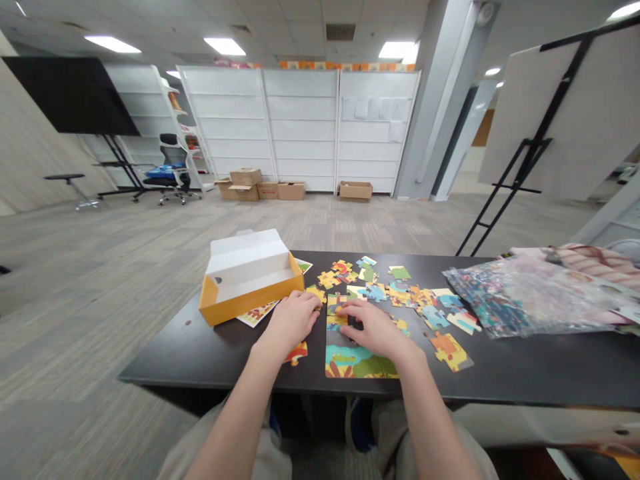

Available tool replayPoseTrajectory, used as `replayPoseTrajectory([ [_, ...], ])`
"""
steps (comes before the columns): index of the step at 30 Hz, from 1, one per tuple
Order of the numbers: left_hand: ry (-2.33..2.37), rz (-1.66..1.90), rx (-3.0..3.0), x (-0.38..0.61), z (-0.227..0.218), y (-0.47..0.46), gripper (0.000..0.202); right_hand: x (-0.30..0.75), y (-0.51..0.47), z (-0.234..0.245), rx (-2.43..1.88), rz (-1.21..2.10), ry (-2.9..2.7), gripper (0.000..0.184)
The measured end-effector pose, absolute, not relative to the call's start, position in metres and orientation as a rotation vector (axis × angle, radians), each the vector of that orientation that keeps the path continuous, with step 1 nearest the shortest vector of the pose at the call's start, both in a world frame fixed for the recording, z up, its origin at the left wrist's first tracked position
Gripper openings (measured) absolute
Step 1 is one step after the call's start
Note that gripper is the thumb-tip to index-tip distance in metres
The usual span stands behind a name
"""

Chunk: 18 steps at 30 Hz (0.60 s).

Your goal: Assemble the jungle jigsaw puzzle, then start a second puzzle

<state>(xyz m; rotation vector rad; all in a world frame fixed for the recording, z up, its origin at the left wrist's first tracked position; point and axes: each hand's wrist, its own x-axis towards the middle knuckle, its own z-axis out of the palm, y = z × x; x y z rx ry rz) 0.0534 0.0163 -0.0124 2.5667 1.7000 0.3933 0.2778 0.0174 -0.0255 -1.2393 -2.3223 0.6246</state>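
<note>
A partly joined jigsaw puzzle [345, 365] lies on the black table, with a green and teal scene along its near edge. My right hand [375, 328] is over its upper part. Its bent thumb and forefinger close on a yellow-and-blue puzzle piece [338, 320] at the puzzle's left side; the other fingers are partly hidden. My left hand [294, 320] rests just left of the puzzle, fingers loosely bent and apart, close to a yellow puzzle piece [317, 292]. An orange-red piece [299, 353] lies below that hand, partly covered by the wrist.
An open yellow box [253, 298] stands at the left over a printed sheet [256, 316]. Several loose pieces [400, 290] are scattered beyond the puzzle and to its right, including a joined yellow-orange cluster [451, 351]. Clear plastic bags [530, 293] cover the table's right side.
</note>
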Motion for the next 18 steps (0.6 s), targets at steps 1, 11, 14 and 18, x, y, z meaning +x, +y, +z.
replayPoseTrajectory([
  [1, 1.738, 0.380, 2.557, 0.053, -0.012, 0.014, 0.015, 0.278, 0.017, -0.026, -1.238, 0.624, -2.322, 0.032],
  [11, 1.429, 0.529, 2.626, 0.059, -0.013, -0.001, 0.027, 0.280, 0.018, -0.022, -1.265, 0.621, -2.270, 0.030],
  [14, 1.374, 0.501, 2.615, 0.065, -0.016, -0.007, 0.046, 0.286, 0.020, -0.019, -1.372, 0.587, -2.239, 0.026],
  [18, 1.393, 0.434, 2.615, 0.069, -0.015, -0.011, 0.052, 0.298, 0.020, -0.016, -1.452, 0.574, -2.206, 0.021],
])
